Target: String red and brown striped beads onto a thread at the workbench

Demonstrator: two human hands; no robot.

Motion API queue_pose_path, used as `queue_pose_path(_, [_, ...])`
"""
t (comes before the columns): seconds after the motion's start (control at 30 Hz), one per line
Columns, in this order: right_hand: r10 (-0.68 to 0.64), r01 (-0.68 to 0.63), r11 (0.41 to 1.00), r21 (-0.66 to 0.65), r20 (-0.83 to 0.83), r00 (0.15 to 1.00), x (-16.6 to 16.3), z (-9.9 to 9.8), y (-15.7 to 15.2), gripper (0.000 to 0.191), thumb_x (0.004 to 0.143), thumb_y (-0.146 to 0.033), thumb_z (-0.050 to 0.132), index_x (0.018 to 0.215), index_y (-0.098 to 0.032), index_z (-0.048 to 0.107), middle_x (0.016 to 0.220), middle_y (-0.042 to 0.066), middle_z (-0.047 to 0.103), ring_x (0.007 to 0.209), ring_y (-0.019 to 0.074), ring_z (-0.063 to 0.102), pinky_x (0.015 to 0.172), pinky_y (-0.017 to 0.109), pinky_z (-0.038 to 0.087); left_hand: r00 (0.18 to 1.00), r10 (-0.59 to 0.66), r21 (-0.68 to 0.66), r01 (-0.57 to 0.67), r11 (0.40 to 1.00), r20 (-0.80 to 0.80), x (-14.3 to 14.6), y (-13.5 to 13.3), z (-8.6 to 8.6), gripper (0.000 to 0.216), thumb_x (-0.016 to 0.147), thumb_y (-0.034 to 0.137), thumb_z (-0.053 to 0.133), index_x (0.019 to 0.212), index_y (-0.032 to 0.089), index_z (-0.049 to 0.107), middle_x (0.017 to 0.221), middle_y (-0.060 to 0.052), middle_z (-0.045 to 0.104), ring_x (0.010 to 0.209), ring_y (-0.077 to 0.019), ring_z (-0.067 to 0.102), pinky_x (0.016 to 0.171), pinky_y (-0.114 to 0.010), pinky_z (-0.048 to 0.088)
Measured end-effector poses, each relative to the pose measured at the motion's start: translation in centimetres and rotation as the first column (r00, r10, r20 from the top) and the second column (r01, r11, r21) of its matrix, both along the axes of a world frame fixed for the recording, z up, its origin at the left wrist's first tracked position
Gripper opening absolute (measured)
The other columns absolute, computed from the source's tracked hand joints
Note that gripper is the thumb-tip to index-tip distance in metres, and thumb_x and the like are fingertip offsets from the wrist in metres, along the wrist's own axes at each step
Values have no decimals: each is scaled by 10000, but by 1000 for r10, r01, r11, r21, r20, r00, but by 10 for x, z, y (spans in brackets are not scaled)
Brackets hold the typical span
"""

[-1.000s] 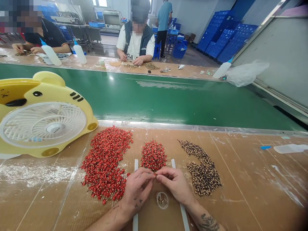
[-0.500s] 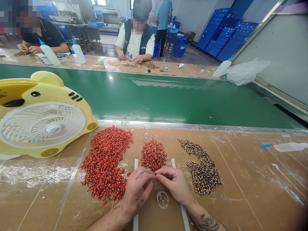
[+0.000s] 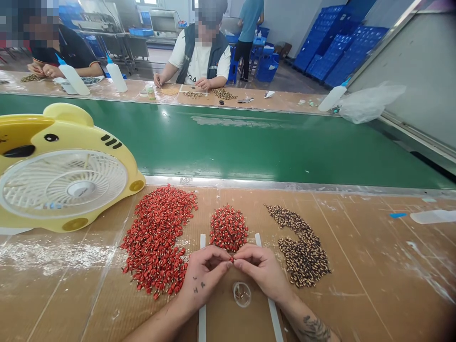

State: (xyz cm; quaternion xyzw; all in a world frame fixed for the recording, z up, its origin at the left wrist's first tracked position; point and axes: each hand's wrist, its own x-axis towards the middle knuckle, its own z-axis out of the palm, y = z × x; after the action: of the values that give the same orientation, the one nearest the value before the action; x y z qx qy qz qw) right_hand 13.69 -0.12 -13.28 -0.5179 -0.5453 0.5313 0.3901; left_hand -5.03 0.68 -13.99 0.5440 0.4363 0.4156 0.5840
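Observation:
My left hand (image 3: 204, 274) and my right hand (image 3: 264, 271) meet fingertip to fingertip, both pinching one small red piece (image 3: 232, 259). Its finer details are hidden by the fingers. Just beyond them lies a small heap of red pieces with gold-coloured pins (image 3: 228, 227). A larger heap of the same red pieces (image 3: 156, 242) spreads beside my left hand. To the right of my right hand is a curved heap of small black-and-gold pieces (image 3: 304, 254). Below the fingertips stands a little clear round dish (image 3: 242, 294) with a few thin bits inside.
Two white strips (image 3: 203, 304) (image 3: 272, 313) edge the cardboard in front of me. A yellow fan (image 3: 133, 164) stands at left. Across the green belt (image 3: 249, 147), two people sit at work near glue-type bottles (image 3: 117, 76). A white bottle (image 3: 432, 217) lies at far right.
My left hand has turned slightly, showing more of its back and thumb; the fingertips still meet at the same spot. The person opposite has moved one hand outward to the left.

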Motion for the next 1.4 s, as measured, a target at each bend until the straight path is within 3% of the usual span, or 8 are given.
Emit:
queue_pose_path(0.1, [0, -2, 999, -53, -33, 999, 1, -3, 1, 208, 793, -370, 762, 747, -167, 773, 724, 46, 695, 663, 164, 603, 614, 250, 465, 998, 2, -146, 7, 989, 67, 1, 1, 1, 98, 762, 237, 723, 752, 142, 706, 674, -43, 707, 592, -141, 623, 570, -224, 491])
queue_pose_path(0.2, [38, -40, 996, -75, -21, 999, 3, -4, 3, 227, 795, -387, 750, 756, -166, 781, 721, 48, 697, 663, 164, 591, 619, 254, 451, 998, 13, -201, 0, 980, 66, 1, 2, 3, 103, 745, 235, 727, 723, 141, 693, 619, -22, 677, 554, -128, 588, 544, -216, 457])
queue_pose_path(0.47, [79, -80, 993, -90, -12, 997, 5, -6, 4, 240, 798, -382, 729, 730, -157, 774, 684, 36, 671, 620, 147, 548, 589, 247, 409, 999, 7, -125, -13, 992, -48, 0, 0, 0, 101, 751, 210, 720, 691, 139, 679, 545, 30, 572, 486, -77, 440, 476, -181, 327])
queue_pose_path(0.73, [100, -100, 985, -141, -5, 995, 3, -6, 7, 212, 773, -344, 713, 716, -146, 763, 648, 22, 660, 570, 132, 523, 551, 233, 384, 996, -8, -129, -3, 992, -85, -1, -1, 0, 106, 765, 208, 700, 681, 145, 685, 587, -12, 665, 497, -102, 525, 492, -191, 390])
queue_pose_path(1.03, [83, -75, 988, -137, 52, 995, -2, -2, 6, 152, 772, -272, 672, 725, -172, 776, 682, 29, 682, 627, 160, 567, 590, 248, 409, 987, -21, -118, 3, 993, -156, -6, -3, -15, 165, 801, 279, 698, 700, 148, 692, 595, -27, 659, 514, -116, 542, 504, -198, 406])
queue_pose_path(1.17, [59, -55, 996, -77, 46, 997, -5, -2, 6, 146, 788, -270, 679, 729, -169, 766, 687, 27, 679, 634, 156, 569, 590, 241, 417, 997, -11, -79, 5, 997, -76, -3, -1, -9, 184, 821, 289, 689, 699, 152, 667, 693, -48, 677, 624, -140, 594, 584, -214, 465])
queue_pose_path(1.27, [58, -64, 995, -76, -73, 996, -3, -7, 5, 220, 790, -368, 700, 806, -152, 742, 688, 25, 668, 587, 144, 572, 552, 231, 433, 999, 3, -22, -4, 1000, -49, -2, -2, -4, 160, 821, 281, 691, 727, 155, 663, 721, -48, 682, 657, -149, 612, 609, -219, 487])
queue_pose_path(1.4, [-37, 21, 997, -68, -241, 970, 9, -17, 7, 416, 805, -558, 671, 828, -143, 683, 605, 1, 615, 414, 102, 503, 416, 201, 379, 978, 86, 186, -50, 981, -188, -12, 6, 8, 129, 860, 250, 631, 771, 167, 674, 757, -44, 698, 676, -160, 634, 625, -231, 501])
